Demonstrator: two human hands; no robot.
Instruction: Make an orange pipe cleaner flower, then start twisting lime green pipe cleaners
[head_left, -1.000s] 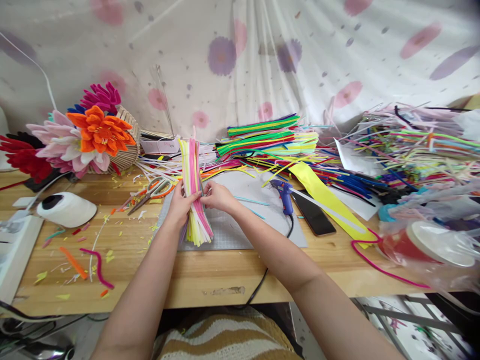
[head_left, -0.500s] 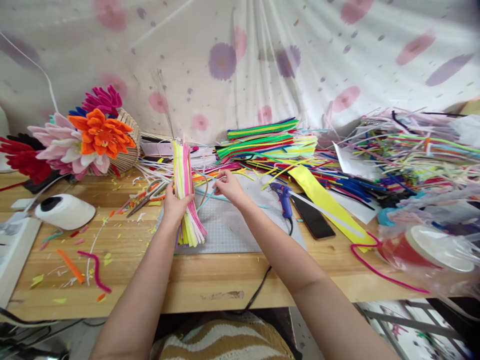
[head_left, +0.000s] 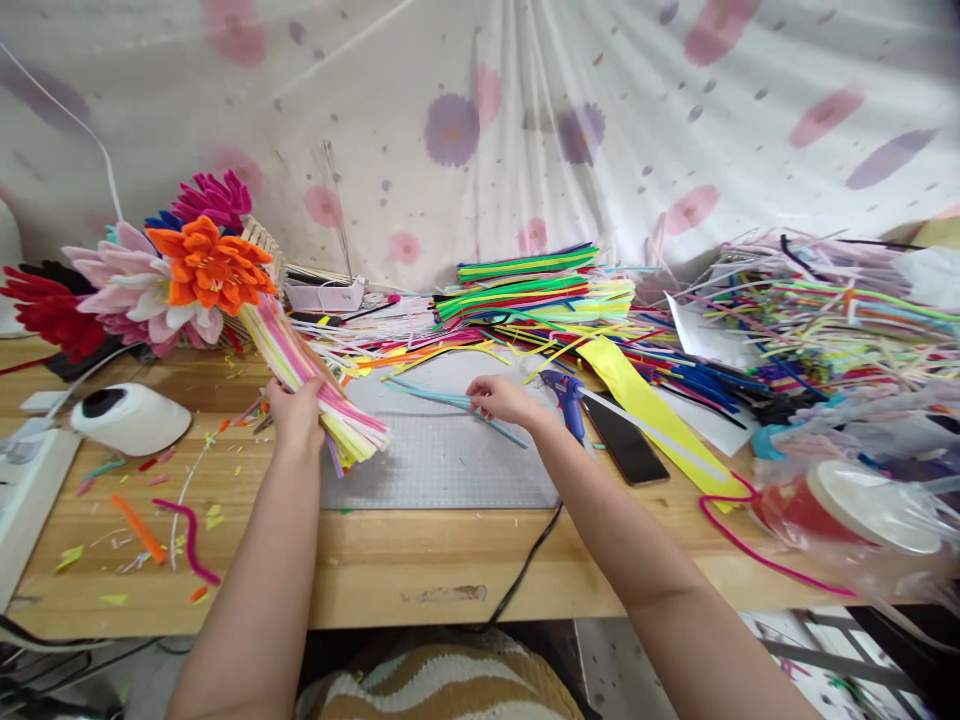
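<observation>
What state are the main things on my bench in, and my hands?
left hand: closed around the pink-and-yellow bundle
right hand: touching the light-blue stems, grip unclear
pink-and-yellow bundle: held, tilted
light-blue stems: over the grey mat
glue gun: lying on its side
phone: flat, screen dark
thread spool: on its side
yellow ribbon: spread out
orange flower: petals open

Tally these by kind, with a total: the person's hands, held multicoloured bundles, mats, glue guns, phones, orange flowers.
Hands: 2 (left hand, right hand)
Held multicoloured bundle: 1
Grey mat: 1
Glue gun: 1
Phone: 1
Orange flower: 1
Total: 7
</observation>
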